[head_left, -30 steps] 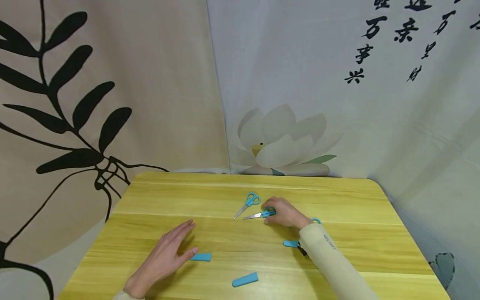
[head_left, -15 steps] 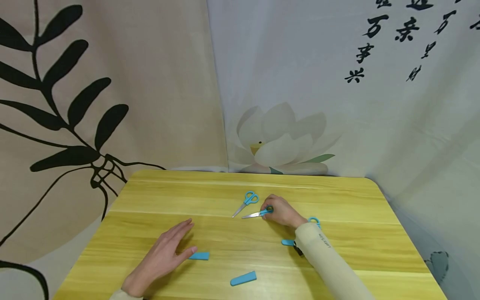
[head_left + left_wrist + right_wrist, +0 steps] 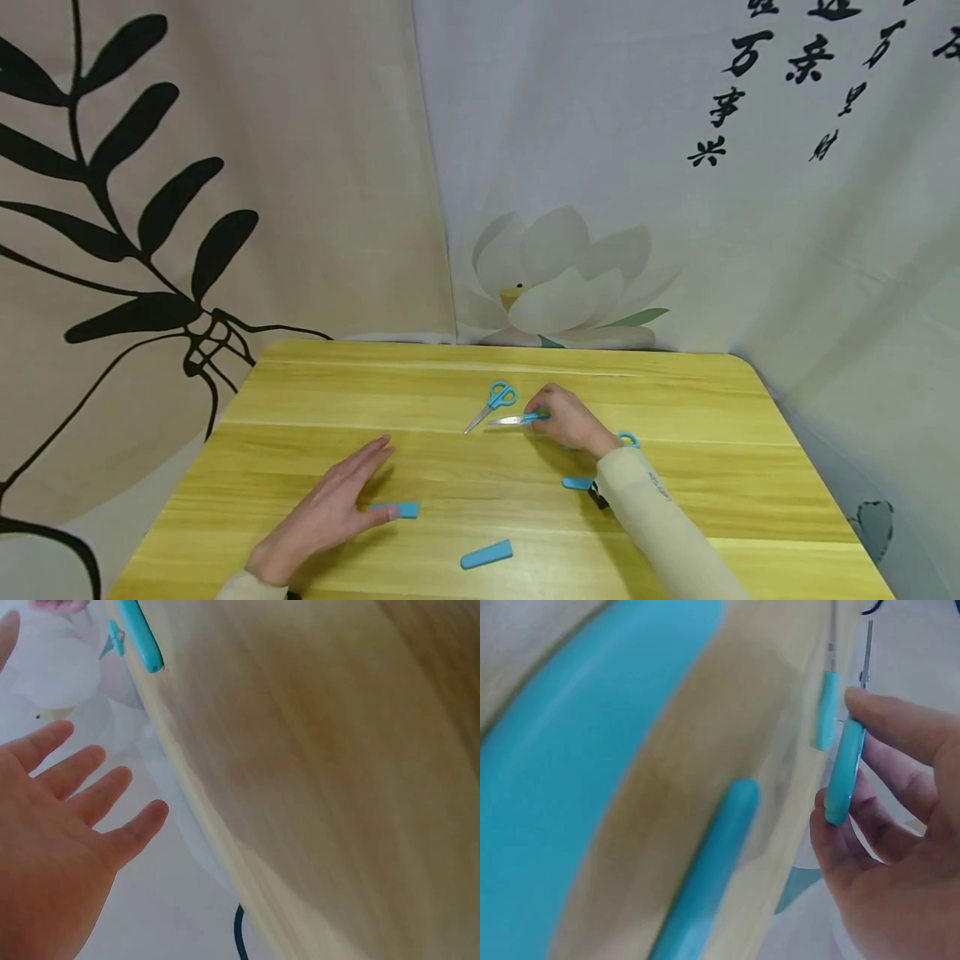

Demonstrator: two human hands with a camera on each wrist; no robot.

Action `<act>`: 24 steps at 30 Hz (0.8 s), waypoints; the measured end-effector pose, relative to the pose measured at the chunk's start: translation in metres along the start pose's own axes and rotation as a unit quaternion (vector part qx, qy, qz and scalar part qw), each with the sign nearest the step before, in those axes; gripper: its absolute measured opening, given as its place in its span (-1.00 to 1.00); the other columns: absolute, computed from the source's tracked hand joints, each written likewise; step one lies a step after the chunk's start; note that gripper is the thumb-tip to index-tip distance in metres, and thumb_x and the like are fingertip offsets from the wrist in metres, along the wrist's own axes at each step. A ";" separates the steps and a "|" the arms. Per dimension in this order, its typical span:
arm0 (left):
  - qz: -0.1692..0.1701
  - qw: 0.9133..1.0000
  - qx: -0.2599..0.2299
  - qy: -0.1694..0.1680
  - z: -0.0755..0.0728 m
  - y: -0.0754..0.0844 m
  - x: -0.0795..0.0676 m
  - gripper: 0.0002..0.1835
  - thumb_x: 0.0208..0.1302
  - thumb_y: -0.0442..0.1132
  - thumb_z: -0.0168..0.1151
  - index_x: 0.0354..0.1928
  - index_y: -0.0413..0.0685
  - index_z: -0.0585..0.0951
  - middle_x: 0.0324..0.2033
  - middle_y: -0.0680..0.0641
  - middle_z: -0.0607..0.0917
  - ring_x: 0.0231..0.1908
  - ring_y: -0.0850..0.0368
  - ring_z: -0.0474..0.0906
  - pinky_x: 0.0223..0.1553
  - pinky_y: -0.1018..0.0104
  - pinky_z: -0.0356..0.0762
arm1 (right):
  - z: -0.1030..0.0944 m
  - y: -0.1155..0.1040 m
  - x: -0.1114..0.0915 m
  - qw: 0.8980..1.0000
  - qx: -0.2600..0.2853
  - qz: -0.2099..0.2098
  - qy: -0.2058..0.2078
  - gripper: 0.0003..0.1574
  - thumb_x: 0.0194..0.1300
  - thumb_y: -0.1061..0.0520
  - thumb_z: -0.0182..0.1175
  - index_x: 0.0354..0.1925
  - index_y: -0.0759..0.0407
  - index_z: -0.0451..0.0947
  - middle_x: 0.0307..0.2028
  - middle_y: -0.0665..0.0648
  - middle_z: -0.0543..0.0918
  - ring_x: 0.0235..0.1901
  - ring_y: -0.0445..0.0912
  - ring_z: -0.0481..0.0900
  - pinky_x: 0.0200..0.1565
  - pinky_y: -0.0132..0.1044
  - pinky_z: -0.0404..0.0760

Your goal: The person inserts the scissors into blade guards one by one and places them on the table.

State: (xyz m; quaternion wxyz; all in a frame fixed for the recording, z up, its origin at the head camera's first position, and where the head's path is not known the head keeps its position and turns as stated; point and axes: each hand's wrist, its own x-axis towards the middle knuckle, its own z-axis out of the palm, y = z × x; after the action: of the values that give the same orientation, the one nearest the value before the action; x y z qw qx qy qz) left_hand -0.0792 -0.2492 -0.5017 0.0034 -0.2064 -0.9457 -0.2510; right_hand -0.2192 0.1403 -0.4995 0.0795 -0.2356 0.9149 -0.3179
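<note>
Toward far side of table (image 3: 337, 392), your right hand (image 3: 567, 417) pinches scissors (image 3: 517, 420) between thumb and fingers. Judged partway: that pair gripped, not yet set down; second scissors (image 3: 492, 403) beside lie unheld; near strip (image 3: 486, 555) loose. Your left hand (image 3: 326, 508) spread, nothing in it, thumb over leftmost strip (image 3: 408, 510), contact unclear. Held pair: blue handle, bare metal blades pointing left, seemingly on edge.

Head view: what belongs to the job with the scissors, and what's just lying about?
Likely the job:
- right hand, held scissors
- loose scissors
- left hand, nearby blue piece
- front blue piece
- right-side blue piece
- blue loop behind it

Probably just surroundings:
- table
- printed cloth
</note>
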 end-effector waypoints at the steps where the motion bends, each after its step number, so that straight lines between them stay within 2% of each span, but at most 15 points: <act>1: 0.001 1.000 -0.002 -0.010 0.000 0.000 0.000 -0.03 0.24 0.22 0.46 0.53 -0.16 0.33 0.54 -0.21 0.26 0.42 -0.36 0.29 0.28 -0.41 0.34 | -0.002 -0.001 -0.002 1.000 0.002 0.001 0.004 -0.81 0.29 0.21 0.46 -0.11 0.13 0.74 0.03 0.08 0.59 0.08 0.11 0.56 0.19 0.10 0.56; 7: 0.025 0.998 0.000 -0.051 0.005 0.000 0.004 0.02 0.12 0.14 0.57 0.54 -0.11 0.32 0.56 -0.16 0.24 0.49 -0.29 0.19 0.34 -0.37 0.30 | -0.014 -0.009 -0.012 1.000 0.011 -0.002 0.026 -0.82 0.31 0.19 0.45 -0.11 0.09 0.74 0.03 0.08 0.59 0.09 0.16 0.57 0.15 0.10 0.57; 14: 0.036 0.997 -0.001 -0.068 0.008 0.001 0.006 -0.01 0.04 0.06 0.63 0.50 -0.04 0.40 0.51 -0.17 0.32 0.43 -0.30 0.28 0.30 -0.35 0.36 | -0.018 -0.012 -0.027 0.999 0.014 0.001 0.040 -0.82 0.32 0.18 0.44 -0.09 0.05 0.73 0.06 0.06 0.56 0.07 0.15 0.57 0.12 0.07 0.59; 19: 0.050 0.996 0.001 -0.077 0.008 0.001 0.007 -0.08 0.08 -0.03 0.63 0.48 -0.06 0.44 0.44 -0.17 0.41 0.38 -0.24 0.35 0.26 -0.26 0.46 | -0.017 -0.011 -0.035 0.999 0.003 0.001 0.045 -0.81 0.32 0.20 0.45 -0.10 0.02 0.74 0.07 0.06 0.56 0.05 0.10 0.57 0.07 0.00 0.62; 24: 0.043 0.994 0.011 -0.097 0.008 0.001 0.010 -0.25 0.18 -0.10 0.57 0.40 -0.06 0.52 0.28 -0.10 0.53 0.26 -0.10 0.47 0.19 -0.10 0.56 | -0.016 -0.013 -0.042 0.999 0.002 -0.008 0.051 -0.81 0.30 0.22 0.46 -0.13 0.01 0.73 0.05 0.05 0.57 0.04 0.07 0.59 0.06 -0.01 0.63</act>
State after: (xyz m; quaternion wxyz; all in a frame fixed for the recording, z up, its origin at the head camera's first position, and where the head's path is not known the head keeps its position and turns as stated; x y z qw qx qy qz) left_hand -0.0870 -0.2404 -0.5072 -0.0748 -0.2703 -0.9345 -0.2194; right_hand -0.1825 0.1606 -0.4791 0.0306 -0.2259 0.9153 -0.3320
